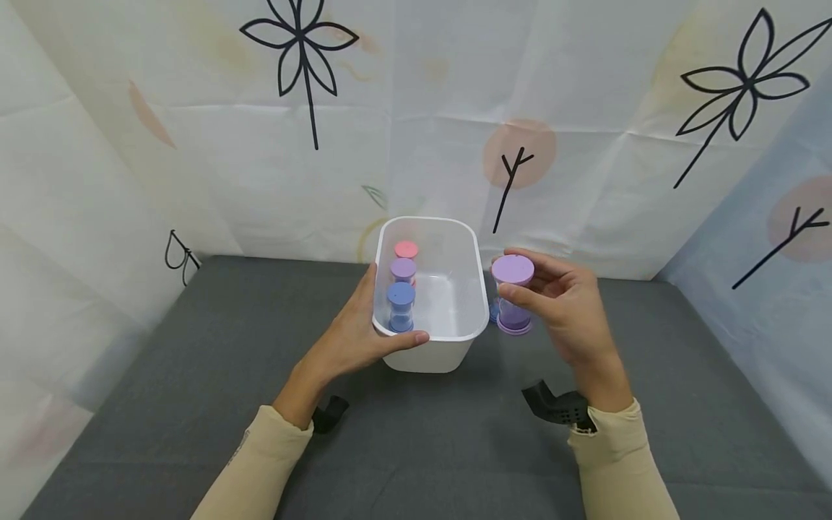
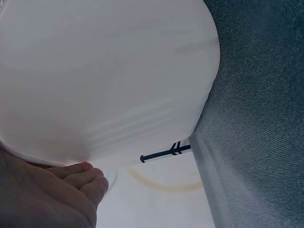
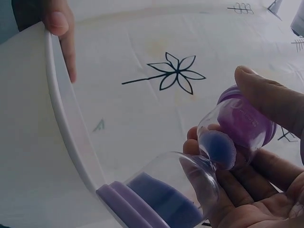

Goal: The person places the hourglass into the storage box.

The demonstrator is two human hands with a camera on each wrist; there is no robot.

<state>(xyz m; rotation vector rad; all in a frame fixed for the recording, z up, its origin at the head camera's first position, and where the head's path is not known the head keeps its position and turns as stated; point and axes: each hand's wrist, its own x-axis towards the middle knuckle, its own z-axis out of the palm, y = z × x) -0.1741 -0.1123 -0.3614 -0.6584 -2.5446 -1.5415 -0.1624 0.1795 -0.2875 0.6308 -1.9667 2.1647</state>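
Note:
My left hand point(image 1: 351, 328) grips a white plastic bin point(image 1: 429, 355) at its near left corner, the thumb along the front rim and the fingers against the left side. Just right of the bin, my right hand point(image 1: 572, 310) holds an upright hourglass with purple caps point(image 1: 513, 270) between thumb and fingers. Its clear bulbs and sand point(image 3: 164, 197) show in the right wrist view. Inside the bin, along the left wall, stand a blue hourglass point(image 1: 401, 295), a purple hourglass point(image 1: 403, 268) and a pink-capped one point(image 1: 406, 249). A blue object point(image 1: 494, 312) is partly hidden behind the held hourglass.
A dark grey cloth point(image 1: 442, 440) covers the table. Pale printed fabric point(image 1: 429, 166) hangs behind the table and at both sides, close to the bin's far end. A black strap device point(image 1: 559, 406) is on the right wrist.

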